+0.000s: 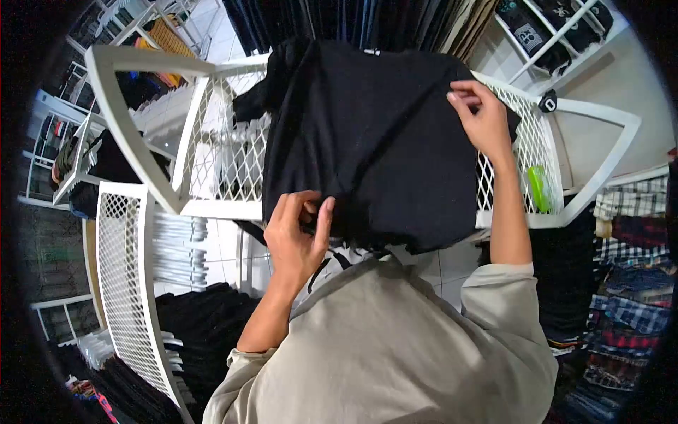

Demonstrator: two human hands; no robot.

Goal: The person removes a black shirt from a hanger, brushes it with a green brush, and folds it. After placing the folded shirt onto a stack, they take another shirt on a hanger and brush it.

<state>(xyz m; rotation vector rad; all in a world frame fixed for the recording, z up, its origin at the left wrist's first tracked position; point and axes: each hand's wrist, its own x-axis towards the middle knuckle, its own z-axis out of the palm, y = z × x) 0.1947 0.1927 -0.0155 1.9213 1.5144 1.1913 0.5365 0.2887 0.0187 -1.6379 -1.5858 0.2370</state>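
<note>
A black T-shirt (395, 127) lies spread over a white wire-mesh rack top, its neckline at the far side and its hem hanging over the near edge. My left hand (296, 233) is over the shirt's lower left part, fingers bent and thumb apart, with nothing visible between them. Over the upper right part is my right hand (486, 120), its thumb and forefinger slightly parted and nothing seen in them. Whether either hand touches the cloth is hard to tell.
The white mesh rack (222, 208) has raised side frames. On its right lie a bright green object (539, 189) and a small black tag (548, 102). Dark trousers (318, 25) hang behind. Folded checked shirts (632, 283) are stacked at right, and another mesh panel (131, 261) stands left.
</note>
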